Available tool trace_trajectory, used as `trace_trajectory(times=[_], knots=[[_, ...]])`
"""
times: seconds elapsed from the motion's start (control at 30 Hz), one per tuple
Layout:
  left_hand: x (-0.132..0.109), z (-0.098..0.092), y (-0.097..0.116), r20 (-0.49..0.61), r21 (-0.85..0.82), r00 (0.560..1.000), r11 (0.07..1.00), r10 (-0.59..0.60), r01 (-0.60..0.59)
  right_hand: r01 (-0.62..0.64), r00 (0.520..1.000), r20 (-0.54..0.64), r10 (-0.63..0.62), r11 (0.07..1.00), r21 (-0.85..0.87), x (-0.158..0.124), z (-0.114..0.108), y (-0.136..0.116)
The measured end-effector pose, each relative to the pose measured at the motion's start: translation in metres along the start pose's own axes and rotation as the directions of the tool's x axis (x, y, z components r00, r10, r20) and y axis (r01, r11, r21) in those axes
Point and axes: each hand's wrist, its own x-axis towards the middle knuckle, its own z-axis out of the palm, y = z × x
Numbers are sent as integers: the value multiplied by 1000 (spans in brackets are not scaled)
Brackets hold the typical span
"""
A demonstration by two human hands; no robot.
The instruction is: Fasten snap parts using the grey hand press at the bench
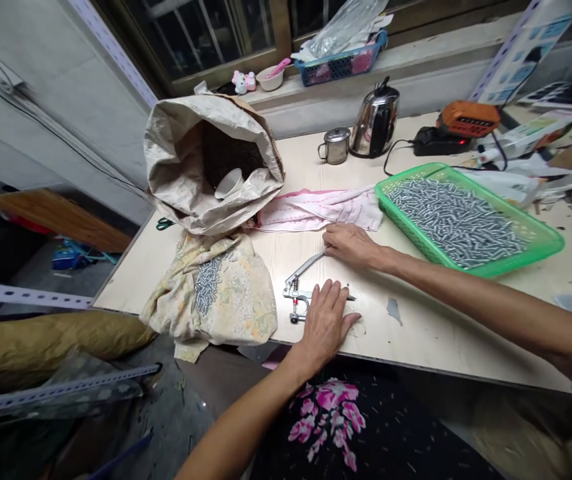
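A small plier-like hand press (295,293) lies on the table, with a spring, a red mark and a long grey lever. My left hand (326,317) lies over its body, fingers stretched out and thumb apart; the palm hides part of the tool. Closed around the far end of the lever is my right hand (349,245). Left of the tool, a pile of small metal pins (207,287) sits on a patterned cloth (251,300). Many similar metal pieces (456,220) fill a green plastic basket (541,250) at the right.
A large open sack (176,160) with a white cup (229,183) in it stands at the back left. Behind are a pink-white towel (326,208), a metal mug (336,145), a kettle (376,123) and an orange battery (469,119) on a charger. The table's front edge (416,365) is near my lap.
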Motion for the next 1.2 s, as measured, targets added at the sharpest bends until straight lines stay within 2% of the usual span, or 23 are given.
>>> trace_trajectory(times=[0.03, 0.1, 0.17, 0.2, 0.27, 0.3, 0.33, 0.37, 0.4, 0.47, 0.5, 0.57, 0.63, 0.73, 0.8, 0.87, 0.93, 1.0, 1.07, 1.13, 1.2], knots=[[1, -1, 0, -10, -6, 1000, 1000, -1, 1, 42, 999, -9, -42, 998, -41, 3, -1, -14], [0, -5, 4, -14, -17, 1000, 1000, 3, -3, 211, 977, 51, -208, 976, -50, 5, 0, -45], [-10, -12, 10, 5, -34, 998, 998, 61, -61, 411, 901, 147, -408, 911, 10, 3, 5, -72], [-17, -18, 14, 12, -47, 992, 991, 127, -126, 483, 858, 179, -481, 875, 35, 1, 9, -82], [-36, -33, 15, -21, -51, 960, 959, 278, -278, 571, 801, 182, -570, 819, 48, -3, 18, -93], [-46, -43, 11, -73, -27, 942, 943, 328, -331, 604, 782, 153, -604, 795, 50, -4, 23, -94], [-53, -53, 2, -136, 17, 933, 942, 335, -336, 627, 769, 116, -628, 778, 54, -5, 29, -94], [-59, -65, -11, -200, 74, 935, 956, 293, -284, 642, 760, 80, -645, 764, 58, -5, 34, -94], [-62, -77, -28, -268, 133, 940, 975, 210, -180, 653, 753, 48, -656, 755, 58, -5, 39, -93], [-60, -101, -72, -331, 217, 942, 967, -53, 130, 659, 750, 25, -661, 750, 52, -2, 47, -95], [-56, -112, -95, -352, 242, 921, 935, -165, 260, 643, 764, 25, -645, 764, 57, -1, 50, -97], [-45, -127, -138, -323, 284, 892, 866, -317, 411, 587, 806, -8, -592, 797, 138, 2, 48, -100], [-32, -133, -169, -234, 344, 892, 826, -386, 447, 508, 860, -119, -497, 811, 291, 2, 34, -97], [-17, -131, -193, -94, 426, 906, 806, -413, 412, 374, 910, -325, -256, 846, 381, -11, -10, -73], [-9, -128, -200, -51, 420, 907, 815, -417, 398, 232, 893, -441, -90, 932, 279, -30, -47, -46], [-4, -127, -204, -46, 330, 897, 841, -439, 428, 1, 855, -516, 49, 995, 97, -53, -80, -19], [-1, -129, -207, -75, 115, 866, 858, -494, 500, -270, 820, -541, 187, 960, -77, -74, -102, 4], [0, -133, -210, -112, -115, 820, 827, -561, 550, -427, 790, -551, 271, 887, -177, -86, -108, 17], [-1, -138, -211, -143, -249, 780, 785, -609, 567, -406, 803, -537, 259, 898, -173, -86, -99, 18], [-3, -141, -207, -159, -299, 748, 754, -644, 585, -234, 852, -487, 192, 972, -26, -72, -79, 5], [-6, -144, -199, -148, -369, 721, 714, -677, 595, -3, 903, -416, 107, 971, 241, -48, -56, -20]])
